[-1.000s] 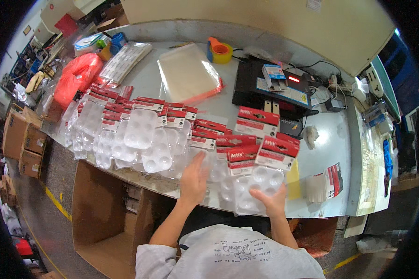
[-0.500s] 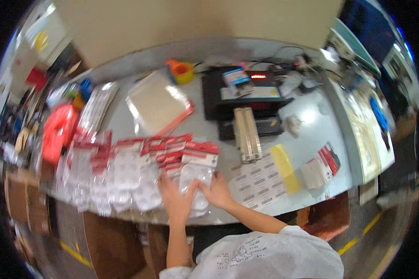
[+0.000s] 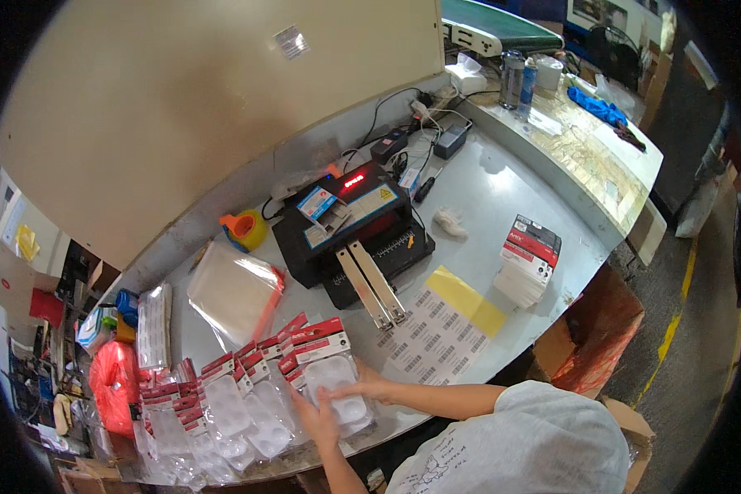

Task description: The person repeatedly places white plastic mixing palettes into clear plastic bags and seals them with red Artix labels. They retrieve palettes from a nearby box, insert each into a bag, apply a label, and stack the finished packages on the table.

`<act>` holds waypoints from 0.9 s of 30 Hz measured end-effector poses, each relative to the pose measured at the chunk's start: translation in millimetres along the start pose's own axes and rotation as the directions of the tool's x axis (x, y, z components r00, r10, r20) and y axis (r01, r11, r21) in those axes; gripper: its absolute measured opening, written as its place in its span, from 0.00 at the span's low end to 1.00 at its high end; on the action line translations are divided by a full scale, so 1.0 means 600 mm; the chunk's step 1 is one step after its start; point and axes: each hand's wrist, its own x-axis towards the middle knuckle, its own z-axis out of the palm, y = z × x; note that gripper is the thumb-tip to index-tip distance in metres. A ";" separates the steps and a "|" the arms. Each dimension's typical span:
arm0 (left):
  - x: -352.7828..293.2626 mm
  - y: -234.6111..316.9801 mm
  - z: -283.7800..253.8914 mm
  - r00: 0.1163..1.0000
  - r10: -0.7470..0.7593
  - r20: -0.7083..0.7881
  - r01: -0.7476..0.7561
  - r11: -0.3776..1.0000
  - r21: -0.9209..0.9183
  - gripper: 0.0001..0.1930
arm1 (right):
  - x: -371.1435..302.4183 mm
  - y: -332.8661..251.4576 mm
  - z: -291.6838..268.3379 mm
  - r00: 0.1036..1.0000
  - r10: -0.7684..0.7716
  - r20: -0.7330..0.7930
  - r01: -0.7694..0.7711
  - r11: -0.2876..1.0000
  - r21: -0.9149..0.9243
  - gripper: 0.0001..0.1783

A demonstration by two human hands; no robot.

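Between my two hands is a clear bag with a red-and-white header card, holding a white plastic paint palette with round wells (image 3: 333, 381). My left hand (image 3: 315, 418) grips its near left edge, thumb on top. My right hand (image 3: 369, 385) closes on its right side, with its thumb over the palette; its other fingers are partly hidden. Under and left of this pack, several similar bagged palettes (image 3: 227, 405) lie overlapped along the table's front edge, red cards pointing away from me.
Beyond stands a black machine (image 3: 354, 222) with a red lit display and two metal rails. A barcode label sheet (image 3: 436, 342) lies right of my hands, a stack of red-and-white cards (image 3: 528, 262) farther right. Clear bags (image 3: 237, 288), a tape roll (image 3: 245, 230) and a red plastic bag (image 3: 114, 385) are leftward.
The view has swung toward the right, so the table appears rotated and more of the right-hand bench shows. Both hands stay on the same bagged palette.
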 end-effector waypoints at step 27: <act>-0.170 0.032 0.022 0.951 0.284 0.124 -0.208 0.880 -0.427 0.71 | -0.213 -0.067 -0.152 0.773 -0.308 0.555 0.592 0.665 -0.456 0.46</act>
